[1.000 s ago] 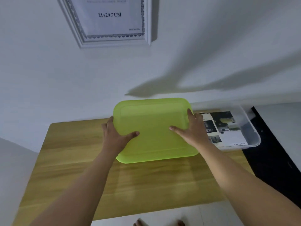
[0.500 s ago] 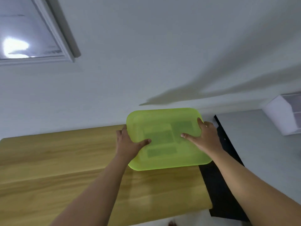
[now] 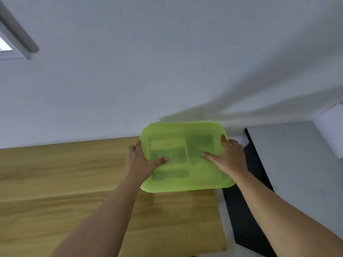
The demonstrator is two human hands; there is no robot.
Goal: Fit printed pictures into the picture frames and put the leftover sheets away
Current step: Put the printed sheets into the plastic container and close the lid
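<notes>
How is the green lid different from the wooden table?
The green lid is bright, see-through plastic, with dark shapes showing through; the wooden table is brown and solid. The lid is smaller than the table. The left hand and right hand grip the lid's sides; nothing holds the table. Both look flat on top.

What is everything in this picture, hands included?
lid: one, see-through green, over the table's far right end
sheets: number unclear, dark patches showing through the lid
picture frame: one, grey, on the wall at upper left, only a corner in view
table: one, light wood, below the lid
mat: one, black, right of the table
block: one, white, at the right edge, too cut off to identify
left hand: grips the lid's left edge, thumb on top
right hand: grips the lid's right edge, thumb on top
</notes>
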